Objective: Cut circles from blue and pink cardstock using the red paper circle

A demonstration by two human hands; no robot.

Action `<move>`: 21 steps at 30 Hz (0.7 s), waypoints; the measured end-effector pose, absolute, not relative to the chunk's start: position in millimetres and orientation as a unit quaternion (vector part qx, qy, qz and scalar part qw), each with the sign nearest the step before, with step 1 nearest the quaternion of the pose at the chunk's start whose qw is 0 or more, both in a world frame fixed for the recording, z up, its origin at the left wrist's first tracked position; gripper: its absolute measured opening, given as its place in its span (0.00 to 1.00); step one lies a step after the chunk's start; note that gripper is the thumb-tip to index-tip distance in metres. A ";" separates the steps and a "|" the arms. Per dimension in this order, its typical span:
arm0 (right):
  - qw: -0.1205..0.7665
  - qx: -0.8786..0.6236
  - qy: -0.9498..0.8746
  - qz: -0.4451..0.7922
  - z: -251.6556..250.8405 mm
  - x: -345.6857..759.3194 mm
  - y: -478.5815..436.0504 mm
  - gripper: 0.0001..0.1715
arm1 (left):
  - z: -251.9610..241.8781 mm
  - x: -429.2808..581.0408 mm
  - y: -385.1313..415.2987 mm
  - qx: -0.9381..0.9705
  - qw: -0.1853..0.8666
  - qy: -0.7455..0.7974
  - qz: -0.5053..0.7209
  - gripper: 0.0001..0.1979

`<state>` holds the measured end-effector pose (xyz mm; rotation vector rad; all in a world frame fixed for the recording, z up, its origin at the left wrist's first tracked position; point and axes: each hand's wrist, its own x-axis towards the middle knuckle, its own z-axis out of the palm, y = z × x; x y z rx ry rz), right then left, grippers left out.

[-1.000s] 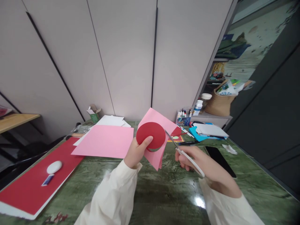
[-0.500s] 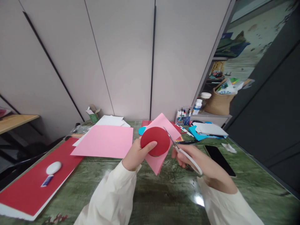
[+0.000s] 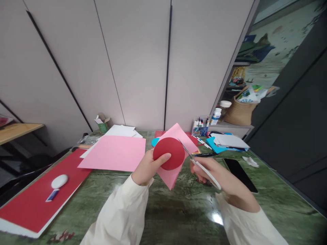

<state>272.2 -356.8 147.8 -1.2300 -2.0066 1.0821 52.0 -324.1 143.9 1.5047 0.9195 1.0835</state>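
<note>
My left hand (image 3: pixel 150 164) pinches a red paper circle (image 3: pixel 171 148) against a pink paper sheet (image 3: pixel 176 131), its thumb lying on the circle's face. The other fingers are hidden behind the papers. In my right hand (image 3: pixel 205 166) is a pair of scissors (image 3: pixel 201 166) with white handles, the fingers closed around the loops. Their blades reach up and left over the pink sheet, along the circle's right edge. Both papers are held up above the table.
On the green table (image 3: pixel 163 217) lie a large pink sheet (image 3: pixel 117 153), a red sheet (image 3: pixel 41 200) bearing a white oval object (image 3: pixel 59 181), and a black phone (image 3: pixel 240 175) at right. A marker box (image 3: pixel 200 129) and stacked papers (image 3: pixel 230 140) are at the back right.
The scissors' handles and my right fingers have drawn closer together. The left hand and the held papers stay almost where they were; the view has shifted slightly.
</note>
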 end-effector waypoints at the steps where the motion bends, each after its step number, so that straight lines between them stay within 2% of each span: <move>1: 0.272 -0.459 -0.744 0.402 147.0 272.2 -356.6 0.22 | 144.1 51.8 -324.0 0.626 0.508 0.382 0.452 0.15; 21: 0.258 -0.485 -0.746 0.377 148.7 276.5 -355.7 0.22 | 143.5 44.4 -320.0 0.641 0.512 0.388 0.419 0.17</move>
